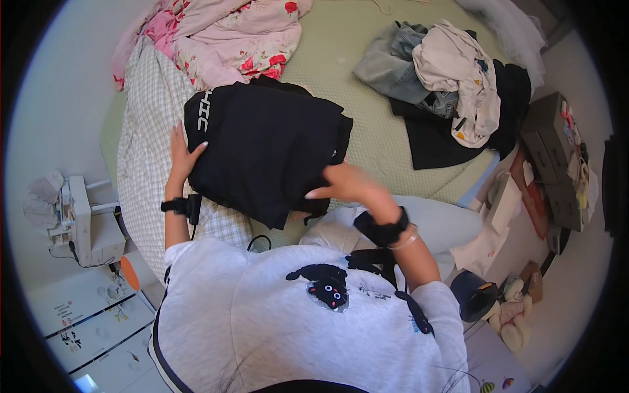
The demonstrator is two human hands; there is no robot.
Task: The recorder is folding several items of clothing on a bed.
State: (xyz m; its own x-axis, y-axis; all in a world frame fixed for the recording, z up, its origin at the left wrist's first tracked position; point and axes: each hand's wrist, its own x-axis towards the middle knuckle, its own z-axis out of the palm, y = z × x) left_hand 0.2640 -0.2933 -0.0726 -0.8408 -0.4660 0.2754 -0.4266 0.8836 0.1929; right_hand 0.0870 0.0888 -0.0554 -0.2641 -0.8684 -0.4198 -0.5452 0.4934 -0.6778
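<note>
Left hand (184, 157): spread wide, your black garment (268, 150), nine o'clock edge.
Right hand (354, 183): four o'clock, can't tell grip.
Garment risk: uneven tugging could skew it.

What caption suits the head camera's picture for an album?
Left hand and right hand at a black garment on a bed, a clothes pile to the right.

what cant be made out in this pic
All in the head view:
- right hand: partly blurred, grip unclear
- underside of the black garment: hidden by its top
- part of the denim: covered by the beige garment
- floral cloth: far end cut off by the top edge
</note>
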